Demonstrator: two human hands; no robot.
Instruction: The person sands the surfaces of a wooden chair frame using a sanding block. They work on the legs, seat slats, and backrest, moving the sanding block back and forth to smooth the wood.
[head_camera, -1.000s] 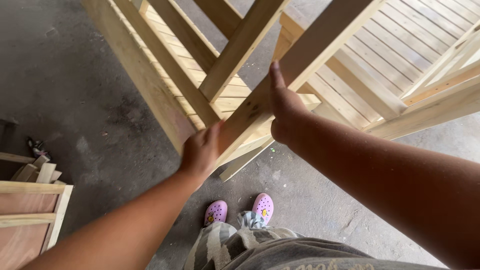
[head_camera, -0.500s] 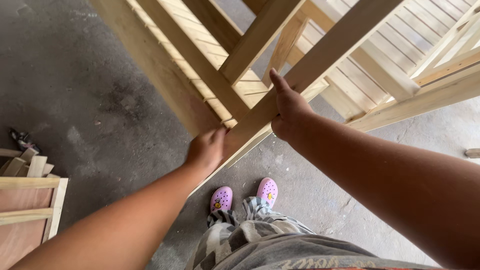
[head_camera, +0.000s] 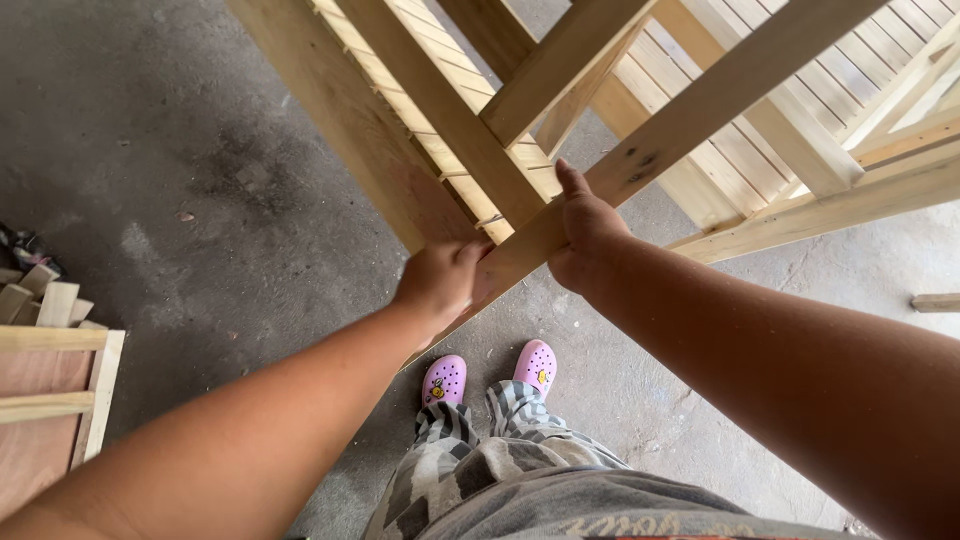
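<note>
Held item: a long wooden rail (head_camera: 690, 115) of a slatted timber frame (head_camera: 770, 150) was gripped at its lower end; the rail ran diagonally from the hands up to the upper right of the head view.
Frame position: the frame was seen raised off the concrete floor (head_camera: 180, 180), directly ahead of and above the person's feet.
Left hand: the left hand (head_camera: 440, 283) was closed around the lowest end of the rail, fingers curled under the wood so that only knuckles and thumb were visible.
Right hand: the right hand (head_camera: 585, 232) was closed on the same rail just above the left, thumb laid along the upper face, the remaining fingers wrapped out of sight behind it.
Risk, dropped load: because the frame was supported at one rail only, a slip of either grip was judged likely to bring the rail end down onto the pink clogs (head_camera: 490, 372), which offered little protection.
Risk, pinching: fingers could have been trapped where the rail met the adjoining cross member (head_camera: 440, 110) if the frame twisted.
Risk, splinters: unfinished timber was held bare-handed; sliding the grip was judged a splinter hazard.
Risk, obstruction: stacked offcuts (head_camera: 45, 300) and a panel frame (head_camera: 60, 400) lay well apart at the left, and could have been struck if the load swung.
</note>
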